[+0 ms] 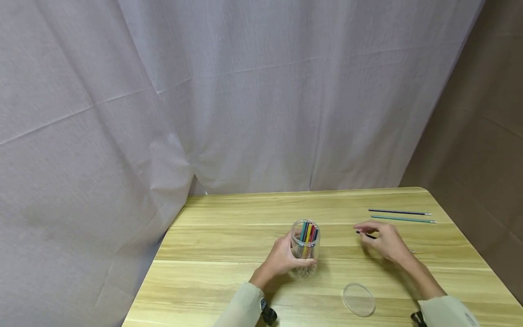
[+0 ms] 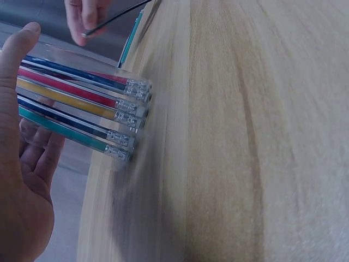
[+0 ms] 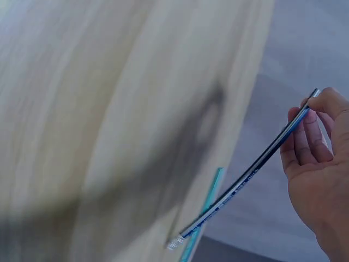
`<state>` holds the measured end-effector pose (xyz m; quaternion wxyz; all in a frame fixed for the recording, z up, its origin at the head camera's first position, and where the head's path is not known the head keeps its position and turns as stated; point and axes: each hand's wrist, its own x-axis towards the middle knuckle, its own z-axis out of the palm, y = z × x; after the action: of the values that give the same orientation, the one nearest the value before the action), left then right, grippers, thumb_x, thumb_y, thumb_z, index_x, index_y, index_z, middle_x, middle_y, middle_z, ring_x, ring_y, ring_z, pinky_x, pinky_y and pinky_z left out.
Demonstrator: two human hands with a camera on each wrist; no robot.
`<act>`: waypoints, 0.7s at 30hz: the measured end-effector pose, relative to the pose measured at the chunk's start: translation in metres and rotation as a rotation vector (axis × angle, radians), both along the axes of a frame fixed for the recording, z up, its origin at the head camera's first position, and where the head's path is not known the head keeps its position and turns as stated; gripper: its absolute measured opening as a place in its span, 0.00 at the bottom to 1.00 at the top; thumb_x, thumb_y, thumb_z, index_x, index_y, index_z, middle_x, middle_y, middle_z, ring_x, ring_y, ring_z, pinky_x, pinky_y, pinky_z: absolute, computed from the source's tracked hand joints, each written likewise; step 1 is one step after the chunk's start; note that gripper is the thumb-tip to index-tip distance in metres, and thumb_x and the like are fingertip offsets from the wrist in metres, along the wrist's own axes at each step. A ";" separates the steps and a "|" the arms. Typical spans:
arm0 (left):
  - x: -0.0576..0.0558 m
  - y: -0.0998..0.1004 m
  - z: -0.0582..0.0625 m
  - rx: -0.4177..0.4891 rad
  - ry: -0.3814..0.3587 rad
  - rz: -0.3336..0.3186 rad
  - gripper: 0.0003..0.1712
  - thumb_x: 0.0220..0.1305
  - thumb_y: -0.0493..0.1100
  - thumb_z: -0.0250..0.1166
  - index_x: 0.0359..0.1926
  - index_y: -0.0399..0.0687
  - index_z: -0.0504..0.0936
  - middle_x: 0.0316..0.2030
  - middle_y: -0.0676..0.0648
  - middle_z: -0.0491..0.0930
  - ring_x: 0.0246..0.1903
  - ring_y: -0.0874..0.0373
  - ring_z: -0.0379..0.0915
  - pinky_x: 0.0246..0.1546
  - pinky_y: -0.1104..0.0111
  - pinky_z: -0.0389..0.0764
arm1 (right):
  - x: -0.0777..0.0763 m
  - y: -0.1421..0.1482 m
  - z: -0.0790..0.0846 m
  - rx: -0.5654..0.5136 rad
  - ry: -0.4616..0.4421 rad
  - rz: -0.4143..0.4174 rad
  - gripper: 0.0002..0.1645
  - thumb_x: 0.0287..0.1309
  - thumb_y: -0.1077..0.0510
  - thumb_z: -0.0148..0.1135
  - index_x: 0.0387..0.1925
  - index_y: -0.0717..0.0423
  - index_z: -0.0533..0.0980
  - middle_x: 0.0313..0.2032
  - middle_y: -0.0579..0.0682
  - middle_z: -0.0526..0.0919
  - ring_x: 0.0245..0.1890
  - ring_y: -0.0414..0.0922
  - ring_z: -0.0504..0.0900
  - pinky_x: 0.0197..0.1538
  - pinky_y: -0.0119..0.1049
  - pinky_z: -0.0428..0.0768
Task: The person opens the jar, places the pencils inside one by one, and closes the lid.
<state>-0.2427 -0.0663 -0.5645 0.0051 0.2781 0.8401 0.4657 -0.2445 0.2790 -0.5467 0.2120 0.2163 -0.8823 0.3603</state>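
Observation:
My left hand [image 1: 283, 256] grips a clear round plastic jar [image 1: 314, 255], with the thumb on the near side and the fingers around the far side. Several pencils [image 2: 82, 101] stand inside it, in teal, dark blue, yellow and red. Their silver-banded eraser ends are toward the jar's base in the left wrist view. To the right, my right hand [image 1: 384, 238] pinches a dark pencil [image 3: 253, 170] near one end between thumb and fingers. That pencil slants, and its silver-banded end points back past the palm.
Toward the back right of the wooden table [image 1: 229, 236] lie a dark blue pencil [image 1: 398, 211] and a teal pencil [image 1: 402, 219], almost parallel. A clear round lid [image 1: 358, 299] rests nearer the front, between my forearms. A grey curtain [image 1: 261, 113] hangs behind.

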 end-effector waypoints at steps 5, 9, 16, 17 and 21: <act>0.000 0.000 0.000 -0.002 0.000 0.007 0.49 0.51 0.59 0.86 0.70 0.55 0.72 0.57 0.59 0.81 0.52 0.67 0.78 0.56 0.67 0.81 | 0.010 -0.012 0.018 -0.065 -0.032 0.039 0.17 0.56 0.75 0.73 0.42 0.53 0.90 0.40 0.49 0.91 0.39 0.31 0.85 0.39 0.23 0.82; 0.000 0.000 0.000 0.004 0.007 0.002 0.48 0.51 0.58 0.86 0.70 0.55 0.73 0.56 0.59 0.82 0.51 0.67 0.78 0.54 0.67 0.81 | 0.017 -0.021 0.031 -0.130 -0.054 0.074 0.19 0.57 0.76 0.72 0.42 0.52 0.89 0.41 0.49 0.90 0.40 0.36 0.86 0.45 0.24 0.83; -0.001 0.000 -0.001 0.010 -0.001 -0.001 0.47 0.52 0.59 0.85 0.69 0.57 0.73 0.56 0.60 0.81 0.51 0.67 0.79 0.56 0.67 0.81 | 0.032 -0.036 0.058 -0.292 -0.117 0.162 0.16 0.62 0.76 0.68 0.45 0.57 0.86 0.40 0.48 0.89 0.41 0.38 0.87 0.46 0.24 0.83; -0.001 0.000 -0.001 0.013 -0.004 -0.002 0.47 0.52 0.58 0.85 0.69 0.57 0.73 0.56 0.61 0.81 0.51 0.67 0.79 0.56 0.67 0.81 | 0.034 -0.038 0.061 -0.316 -0.122 0.178 0.16 0.63 0.76 0.67 0.46 0.58 0.86 0.40 0.48 0.89 0.41 0.37 0.87 0.46 0.25 0.83; -0.001 0.001 -0.002 0.021 -0.013 -0.009 0.45 0.52 0.56 0.86 0.68 0.58 0.73 0.54 0.61 0.82 0.51 0.68 0.79 0.56 0.67 0.81 | 0.042 -0.044 0.076 -0.408 -0.133 0.253 0.14 0.64 0.78 0.65 0.47 0.65 0.84 0.41 0.50 0.89 0.42 0.39 0.87 0.45 0.28 0.85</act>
<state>-0.2432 -0.0653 -0.5661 0.0095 0.2790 0.8338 0.4763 -0.2026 0.2347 -0.4712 0.1462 0.2536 -0.7692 0.5680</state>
